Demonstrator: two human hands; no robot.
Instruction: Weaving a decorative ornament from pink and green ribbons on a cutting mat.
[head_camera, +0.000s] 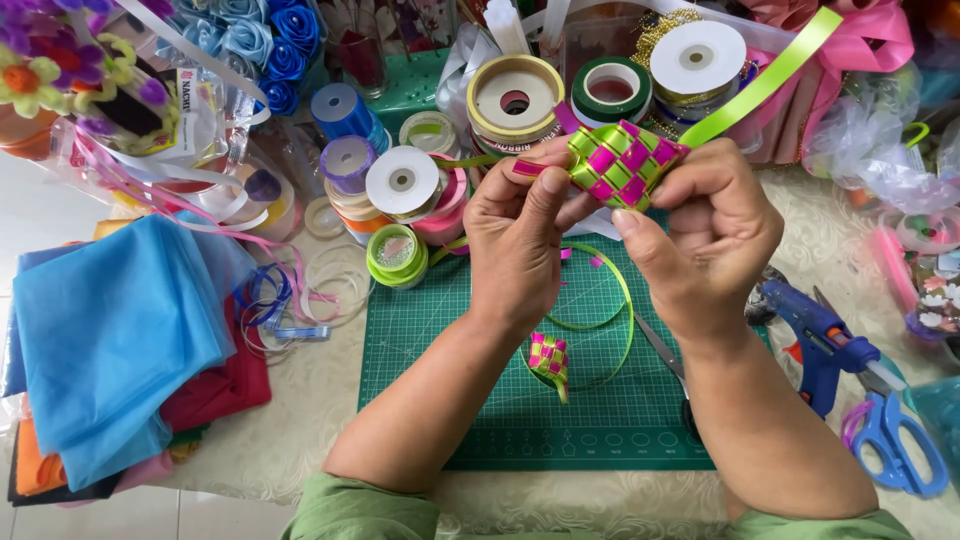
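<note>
Both my hands hold a small woven ribbon piece (622, 163) of lime green and magenta strips, raised above the green cutting mat (480, 400). My left hand (520, 235) pinches its left side, where a magenta end sticks out. My right hand (710, 235) grips the right side. A long lime green ribbon tail (770, 75) runs from the piece up to the right. A second, smaller woven piece (549, 360) lies on the mat between my forearms, with a green ribbon loop (610, 320) around it.
Several ribbon spools (402, 182) crowd the far side of the mat. Folded blue and red fabric (110, 330) lies left. A blue glue gun (825, 340) and blue scissors (895, 440) lie right; another pair of scissors (665, 355) is partly under my right forearm. Blue ribbon roses (270, 40) stand behind.
</note>
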